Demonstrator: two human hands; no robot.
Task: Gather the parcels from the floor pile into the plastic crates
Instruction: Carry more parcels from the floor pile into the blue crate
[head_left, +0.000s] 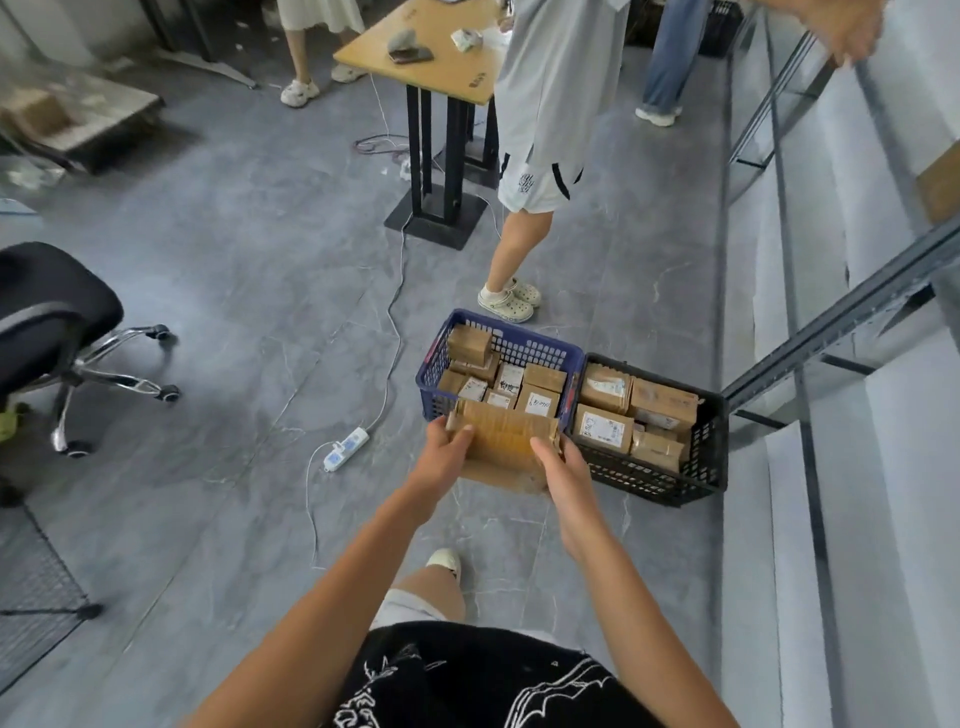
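Cardboard parcel (503, 435) gripped by left hand (445, 451) and right hand (566, 470) above two crates: blue crate (524, 347), black crate (709, 447).

Near wall of the blue crate (524, 347) behind the held parcel (506, 434); labels illegible.

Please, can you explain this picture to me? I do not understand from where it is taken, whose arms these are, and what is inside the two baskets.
There is one picture, from a camera worn on a person's head, looking down, so the arms are that person's own. The left hand and right hand hold a flat cardboard parcel by its two ends. It is above the near edge of the blue crate. Beside it stands a black crate. Both sit on the grey floor and already contain small parcels.
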